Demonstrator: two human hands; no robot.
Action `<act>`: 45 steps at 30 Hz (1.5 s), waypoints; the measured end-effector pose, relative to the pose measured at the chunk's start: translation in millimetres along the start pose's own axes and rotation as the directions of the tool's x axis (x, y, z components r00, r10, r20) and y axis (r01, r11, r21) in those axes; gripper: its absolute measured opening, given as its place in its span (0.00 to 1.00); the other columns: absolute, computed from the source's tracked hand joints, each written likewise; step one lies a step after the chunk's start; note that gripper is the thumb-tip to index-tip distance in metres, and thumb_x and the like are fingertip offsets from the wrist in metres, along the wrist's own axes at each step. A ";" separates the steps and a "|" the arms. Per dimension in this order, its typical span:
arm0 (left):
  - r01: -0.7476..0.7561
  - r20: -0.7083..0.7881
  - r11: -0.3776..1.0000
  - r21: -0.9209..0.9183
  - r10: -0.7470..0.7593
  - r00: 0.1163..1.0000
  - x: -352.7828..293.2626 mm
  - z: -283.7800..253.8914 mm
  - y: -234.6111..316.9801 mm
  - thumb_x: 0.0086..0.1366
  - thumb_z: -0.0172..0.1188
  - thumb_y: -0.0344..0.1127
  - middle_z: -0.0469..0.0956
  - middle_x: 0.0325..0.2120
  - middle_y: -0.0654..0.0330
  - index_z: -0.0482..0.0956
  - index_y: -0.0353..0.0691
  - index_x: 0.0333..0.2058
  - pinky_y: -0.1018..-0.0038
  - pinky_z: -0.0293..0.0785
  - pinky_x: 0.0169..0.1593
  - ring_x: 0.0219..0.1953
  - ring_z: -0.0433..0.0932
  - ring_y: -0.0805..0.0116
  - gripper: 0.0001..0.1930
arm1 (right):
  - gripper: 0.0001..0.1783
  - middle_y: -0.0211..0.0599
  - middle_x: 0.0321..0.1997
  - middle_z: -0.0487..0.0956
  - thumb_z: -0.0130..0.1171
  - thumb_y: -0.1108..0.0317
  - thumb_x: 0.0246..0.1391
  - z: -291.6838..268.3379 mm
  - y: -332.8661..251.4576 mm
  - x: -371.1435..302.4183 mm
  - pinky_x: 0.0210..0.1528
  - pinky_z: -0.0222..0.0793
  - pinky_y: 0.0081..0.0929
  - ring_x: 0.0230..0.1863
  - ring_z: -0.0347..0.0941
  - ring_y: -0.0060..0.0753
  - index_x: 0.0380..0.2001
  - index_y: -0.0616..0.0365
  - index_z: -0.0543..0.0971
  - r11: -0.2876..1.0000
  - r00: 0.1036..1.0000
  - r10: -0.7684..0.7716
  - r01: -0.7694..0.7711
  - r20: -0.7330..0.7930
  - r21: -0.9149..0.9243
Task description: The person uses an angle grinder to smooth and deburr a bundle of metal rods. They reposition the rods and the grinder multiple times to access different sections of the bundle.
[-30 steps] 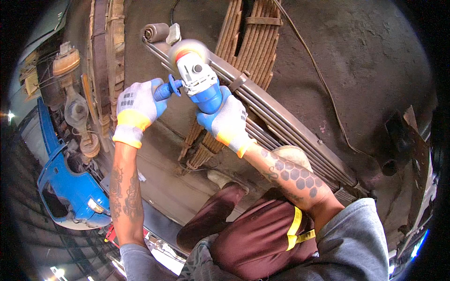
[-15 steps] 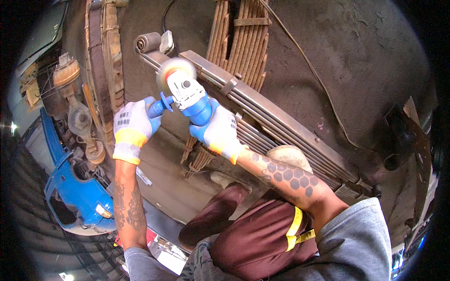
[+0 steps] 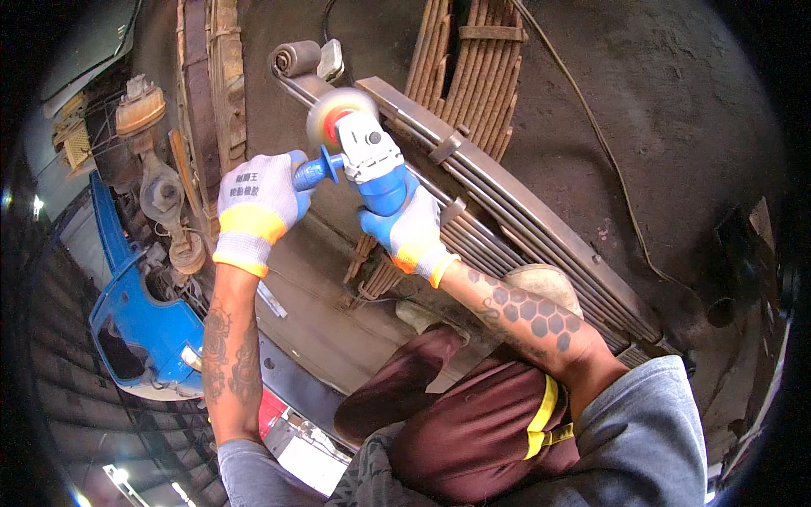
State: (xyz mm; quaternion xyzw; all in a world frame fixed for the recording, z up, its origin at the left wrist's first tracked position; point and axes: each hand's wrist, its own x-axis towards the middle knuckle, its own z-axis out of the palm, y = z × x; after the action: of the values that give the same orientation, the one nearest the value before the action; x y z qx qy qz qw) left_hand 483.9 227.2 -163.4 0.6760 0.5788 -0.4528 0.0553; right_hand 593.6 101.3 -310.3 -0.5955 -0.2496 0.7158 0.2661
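A white and blue angle grinder (image 3: pixel 372 156) is held in both my gloved hands. My left hand (image 3: pixel 256 203) is wrapped round its blue side handle (image 3: pixel 312 173). The blue body is in the grip of my right hand (image 3: pixel 411 226). The grinder's disc (image 3: pixel 341 111) is blurred, as if spinning. It lies over the upper left end of a steel leaf spring pack (image 3: pixel 528 215), near a rolled spring eye (image 3: pixel 297 59). Whether the disc touches the metal I cannot tell. A second spring pack (image 3: pixel 486 245) lies alongside, nearer to me.
Rusty leaf springs (image 3: pixel 481 76) lie beyond the pack. A cable (image 3: pixel 604 144) runs over the dark floor (image 3: pixel 676 110) on the right. To the left are long rusty beams (image 3: pixel 194 84), an axle (image 3: pixel 162 198) and a blue vehicle cab (image 3: pixel 148 325). My bent legs (image 3: pixel 473 414) are close below.
The whole view has shifted, so the scene sits further right and slightly higher. Both hands keep their hold on the grinder, which stays near the same spring end.
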 end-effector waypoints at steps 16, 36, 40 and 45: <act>-0.016 -0.017 0.999 -0.028 0.016 1.000 1.7 -12.5 -1.0 0.60 0.64 0.41 0.87 0.34 0.50 0.86 0.54 0.38 0.51 0.81 0.46 0.40 0.86 0.44 0.08 | 0.31 0.41 0.39 0.87 0.76 0.61 0.38 -1.0 -9.1 1.7 0.48 0.79 0.37 0.40 0.84 0.35 0.47 0.61 0.79 0.998 0.997 -0.050 0.052 -0.057 0.035; -0.002 -0.055 0.997 0.078 0.006 0.998 30.2 -32.6 1.3 0.56 0.66 0.43 0.86 0.33 0.48 0.86 0.54 0.40 0.50 0.82 0.45 0.39 0.86 0.43 0.12 | 0.30 0.48 0.38 0.87 0.75 0.56 0.37 -7.1 -21.3 26.7 0.49 0.79 0.43 0.42 0.85 0.50 0.45 0.56 0.80 0.998 0.998 -0.027 0.030 -0.056 0.060; -0.011 -0.103 0.997 0.078 0.020 0.995 40.1 -42.5 -4.3 0.59 0.65 0.43 0.86 0.33 0.49 0.85 0.53 0.38 0.50 0.81 0.45 0.39 0.86 0.44 0.09 | 0.30 0.49 0.38 0.87 0.74 0.54 0.38 -3.7 -38.8 39.7 0.49 0.80 0.44 0.42 0.85 0.52 0.46 0.56 0.80 0.998 0.996 -0.058 0.058 -0.068 -0.002; -0.023 -0.112 0.997 0.069 0.031 0.993 18.5 -30.5 -6.0 0.61 0.64 0.45 0.86 0.32 0.49 0.85 0.53 0.37 0.50 0.81 0.45 0.38 0.86 0.44 0.08 | 0.29 0.50 0.40 0.86 0.73 0.54 0.39 -6.1 -31.9 19.0 0.49 0.79 0.45 0.43 0.84 0.55 0.45 0.55 0.80 0.996 0.998 -0.057 0.059 -0.041 0.059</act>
State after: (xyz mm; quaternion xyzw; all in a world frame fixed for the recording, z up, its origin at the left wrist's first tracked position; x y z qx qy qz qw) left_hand 494.1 261.0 -155.4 0.7096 0.5561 -0.4326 0.0057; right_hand 599.4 137.9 -303.5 -0.5937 -0.2395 0.7031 0.3095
